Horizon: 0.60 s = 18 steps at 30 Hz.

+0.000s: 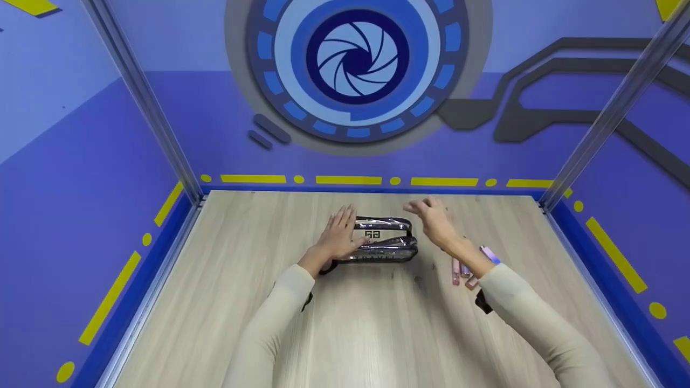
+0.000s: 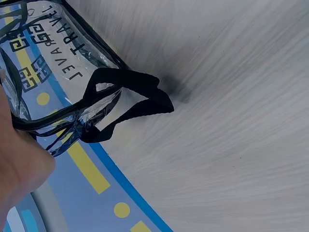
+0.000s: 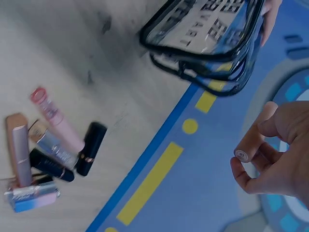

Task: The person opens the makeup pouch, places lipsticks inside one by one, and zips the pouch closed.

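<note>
A clear pouch with black trim and printed lettering (image 1: 385,254) lies on the table, its black strap loop (image 2: 128,79) at the left end. My left hand (image 1: 338,237) rests across the pouch's left part, with straight fingers reaching past the back edge and the thumb over the front. Off the pouch's right end, my right hand (image 1: 435,220) is raised. It pinches a tan lipstick tube (image 3: 256,133) between thumb and fingers, as the right wrist view shows. Under my right forearm lie several cosmetic tubes, among them a pink tube (image 3: 57,118) and a black tube (image 3: 91,148).
The wooden tabletop (image 1: 345,334) meets a blue printed back wall (image 1: 356,161). Metal posts (image 1: 145,102) stand at the corners. A blue and pink tube (image 3: 34,200) lies beside a long tan tube (image 3: 20,150) in the cluster.
</note>
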Each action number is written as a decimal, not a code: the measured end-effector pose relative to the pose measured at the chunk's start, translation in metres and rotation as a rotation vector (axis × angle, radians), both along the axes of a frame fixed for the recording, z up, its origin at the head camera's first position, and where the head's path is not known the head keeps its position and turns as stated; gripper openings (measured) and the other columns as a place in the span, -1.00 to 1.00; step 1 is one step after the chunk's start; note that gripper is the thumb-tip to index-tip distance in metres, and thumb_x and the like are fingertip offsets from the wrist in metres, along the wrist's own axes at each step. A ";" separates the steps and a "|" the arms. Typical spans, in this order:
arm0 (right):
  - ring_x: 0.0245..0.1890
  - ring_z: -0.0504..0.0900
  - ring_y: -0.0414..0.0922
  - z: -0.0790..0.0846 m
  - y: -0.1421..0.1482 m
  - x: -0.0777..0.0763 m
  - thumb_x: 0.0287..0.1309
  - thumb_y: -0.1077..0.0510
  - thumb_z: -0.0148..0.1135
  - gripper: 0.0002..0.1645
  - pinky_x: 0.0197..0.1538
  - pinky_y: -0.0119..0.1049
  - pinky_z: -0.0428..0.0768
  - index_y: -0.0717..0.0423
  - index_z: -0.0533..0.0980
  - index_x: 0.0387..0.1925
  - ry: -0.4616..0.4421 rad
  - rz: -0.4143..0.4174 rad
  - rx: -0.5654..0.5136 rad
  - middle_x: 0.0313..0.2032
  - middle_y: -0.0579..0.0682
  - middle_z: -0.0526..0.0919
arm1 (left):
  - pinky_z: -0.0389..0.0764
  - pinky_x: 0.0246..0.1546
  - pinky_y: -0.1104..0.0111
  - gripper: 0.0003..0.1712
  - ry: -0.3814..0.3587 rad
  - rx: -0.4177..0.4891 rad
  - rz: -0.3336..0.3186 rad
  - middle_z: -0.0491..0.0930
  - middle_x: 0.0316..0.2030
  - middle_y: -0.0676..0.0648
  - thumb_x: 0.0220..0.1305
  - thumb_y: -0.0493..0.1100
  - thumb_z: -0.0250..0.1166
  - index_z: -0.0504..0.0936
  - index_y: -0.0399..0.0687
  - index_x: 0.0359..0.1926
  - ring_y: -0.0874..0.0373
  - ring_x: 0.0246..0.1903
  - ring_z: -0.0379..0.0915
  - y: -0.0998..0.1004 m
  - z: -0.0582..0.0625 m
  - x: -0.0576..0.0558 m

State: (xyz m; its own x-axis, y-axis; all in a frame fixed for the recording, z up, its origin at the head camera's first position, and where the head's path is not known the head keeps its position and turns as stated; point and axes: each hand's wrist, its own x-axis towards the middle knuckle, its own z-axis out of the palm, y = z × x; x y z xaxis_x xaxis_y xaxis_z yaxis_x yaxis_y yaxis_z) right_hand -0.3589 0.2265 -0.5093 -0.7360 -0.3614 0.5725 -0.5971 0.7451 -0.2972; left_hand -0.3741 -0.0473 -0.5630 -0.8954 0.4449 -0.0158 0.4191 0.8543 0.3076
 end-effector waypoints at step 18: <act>-0.28 0.77 0.11 -0.012 -0.046 0.016 0.17 0.15 0.42 -0.85 -0.28 0.02 0.74 0.15 0.75 -0.27 -0.233 0.060 0.172 -0.31 0.09 0.76 | -0.21 0.64 -0.04 -0.10 0.032 0.012 -0.030 -0.28 0.65 -0.21 0.59 0.19 -0.14 -0.23 -0.25 0.63 -0.18 0.64 -0.33 -0.003 -0.005 -0.004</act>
